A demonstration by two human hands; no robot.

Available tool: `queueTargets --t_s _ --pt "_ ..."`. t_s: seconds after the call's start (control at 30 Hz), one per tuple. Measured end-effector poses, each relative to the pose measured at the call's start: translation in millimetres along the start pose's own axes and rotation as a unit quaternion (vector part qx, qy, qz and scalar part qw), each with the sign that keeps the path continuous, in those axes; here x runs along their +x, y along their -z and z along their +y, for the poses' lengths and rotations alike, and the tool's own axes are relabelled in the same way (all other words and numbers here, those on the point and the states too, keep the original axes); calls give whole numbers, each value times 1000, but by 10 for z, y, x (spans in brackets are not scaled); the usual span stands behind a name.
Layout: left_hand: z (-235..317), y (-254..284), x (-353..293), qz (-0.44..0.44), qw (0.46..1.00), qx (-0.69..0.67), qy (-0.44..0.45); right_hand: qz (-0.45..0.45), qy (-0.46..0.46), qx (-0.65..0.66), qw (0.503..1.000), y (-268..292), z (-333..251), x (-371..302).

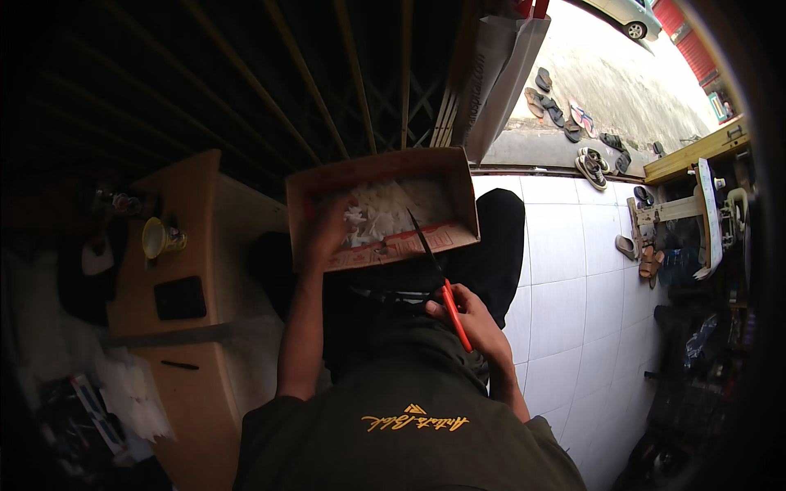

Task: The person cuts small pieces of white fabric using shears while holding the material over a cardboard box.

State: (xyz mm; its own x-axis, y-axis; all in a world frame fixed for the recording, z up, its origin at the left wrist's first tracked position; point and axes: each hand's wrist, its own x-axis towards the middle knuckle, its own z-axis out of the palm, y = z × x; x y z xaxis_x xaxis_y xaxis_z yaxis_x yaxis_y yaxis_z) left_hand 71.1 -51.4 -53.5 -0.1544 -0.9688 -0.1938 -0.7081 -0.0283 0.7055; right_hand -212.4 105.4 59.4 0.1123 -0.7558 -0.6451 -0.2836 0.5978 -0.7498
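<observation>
An open cardboard box (409, 248) rests across my lap, with a heap of white scraps (381, 209) inside, paper or thin plastic, I cannot tell which. My left hand (329, 231) reaches over the box's left side, close to the scraps. It is smeared by motion, so its fingers and anything in them are unclear. Red-handled scissors (455, 317) are gripped in my right hand (481, 327), just outside the box's near right corner. Their dark blades point up and away, with the tip over the scraps.
At left, a wooden desk (135, 307) bears a yellowish cup (154, 237), a dark phone (180, 298) and a pen (180, 365). A white bag (509, 78) stands behind the box. White tiles (565, 311) lie to the right, with several sandals (550, 106) beyond the doorway.
</observation>
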Motion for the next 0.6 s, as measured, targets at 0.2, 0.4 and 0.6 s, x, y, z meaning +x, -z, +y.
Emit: queueTargets --t_s 0.2,0.4,0.6 --pt "458 304 -163 46 996 -59 39 -49 46 131 989 20 184 4" --pt "334 323 -139 84 968 -215 99 -81 50 173 980 -34 277 31" --pt "144 301 -117 128 976 -174 2 -78 54 62 994 -5 239 -69"
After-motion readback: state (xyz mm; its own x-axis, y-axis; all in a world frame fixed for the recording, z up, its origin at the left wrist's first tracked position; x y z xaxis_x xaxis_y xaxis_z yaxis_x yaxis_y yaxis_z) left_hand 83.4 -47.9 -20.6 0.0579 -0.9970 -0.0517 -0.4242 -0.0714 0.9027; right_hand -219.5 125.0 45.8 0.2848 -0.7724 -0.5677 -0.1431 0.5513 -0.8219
